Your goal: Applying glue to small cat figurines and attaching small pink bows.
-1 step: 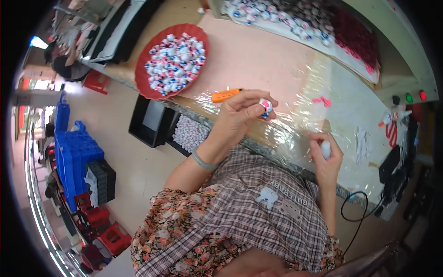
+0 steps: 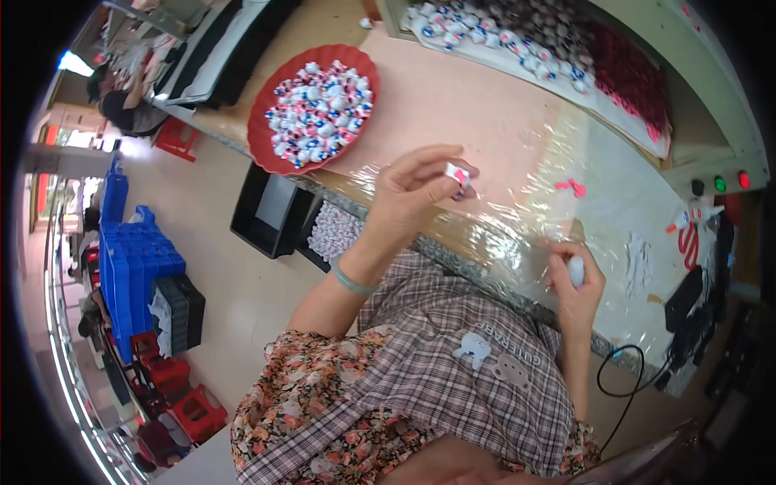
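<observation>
My left hand (image 2: 408, 194) is closed in a pinch above the table's near edge. Between its thumb and fingers is a small white figure (image 2: 457, 174) with a pink patch facing up; its underside is hidden by my fingers. To the right, my right hand (image 2: 578, 283) is curled round a slim object with a pale, rounded white end (image 2: 575, 272); its kind cannot be made out. Small bright pink pieces (image 2: 571, 187) lie on the clear plastic sheet beyond my right hand. A red scalloped bowl (image 2: 257, 133) heaped with white, pink and blue figures stands at the far left.
Black bins (image 2: 263, 214) stand below the table edge, beside small pale pieces (image 2: 333, 230). A shelf (image 2: 517, 69) at the back holds more figures and dark red pieces. Red-handled scissors (image 2: 688, 245) and a black cable (image 2: 638, 380) are at right. Another person (image 2: 129, 105) sits far left.
The small figure has turned in my left fingers, its pink patch now facing up. An orange tool beside that hand no longer shows. The whole view has shifted slightly.
</observation>
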`<state>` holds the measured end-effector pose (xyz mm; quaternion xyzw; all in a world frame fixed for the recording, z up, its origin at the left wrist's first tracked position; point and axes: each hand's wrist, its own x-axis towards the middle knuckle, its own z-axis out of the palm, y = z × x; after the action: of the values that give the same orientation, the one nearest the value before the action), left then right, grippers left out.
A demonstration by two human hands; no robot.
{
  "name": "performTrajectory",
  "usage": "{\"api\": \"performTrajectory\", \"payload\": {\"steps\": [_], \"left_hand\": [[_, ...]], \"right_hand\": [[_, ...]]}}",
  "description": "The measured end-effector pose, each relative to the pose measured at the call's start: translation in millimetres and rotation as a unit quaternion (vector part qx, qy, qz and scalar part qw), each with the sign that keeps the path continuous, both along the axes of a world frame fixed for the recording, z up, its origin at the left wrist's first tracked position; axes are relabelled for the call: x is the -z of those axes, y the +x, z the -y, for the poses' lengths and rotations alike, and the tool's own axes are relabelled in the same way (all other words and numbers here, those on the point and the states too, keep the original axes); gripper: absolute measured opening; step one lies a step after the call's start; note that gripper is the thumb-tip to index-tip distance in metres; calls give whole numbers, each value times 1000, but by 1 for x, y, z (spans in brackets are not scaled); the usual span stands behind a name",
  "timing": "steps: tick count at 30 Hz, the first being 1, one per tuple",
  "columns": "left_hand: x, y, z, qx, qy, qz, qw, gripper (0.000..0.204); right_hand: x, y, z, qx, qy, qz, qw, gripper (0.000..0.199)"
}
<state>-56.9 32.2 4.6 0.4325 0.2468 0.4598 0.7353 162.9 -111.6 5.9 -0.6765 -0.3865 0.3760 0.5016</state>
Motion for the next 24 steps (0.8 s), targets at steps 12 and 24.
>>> {"api": "performTrajectory", "payload": {"steps": [12, 24], "left_hand": [[-30, -83, -95, -343, 456, -519, 637, 34], [10, 58, -190, -271, 467, -554, 634, 24]], "right_hand": [[8, 4, -1, -20, 20, 2, 1000, 10], [6, 6, 6, -28, 22, 34, 999, 10]]}}
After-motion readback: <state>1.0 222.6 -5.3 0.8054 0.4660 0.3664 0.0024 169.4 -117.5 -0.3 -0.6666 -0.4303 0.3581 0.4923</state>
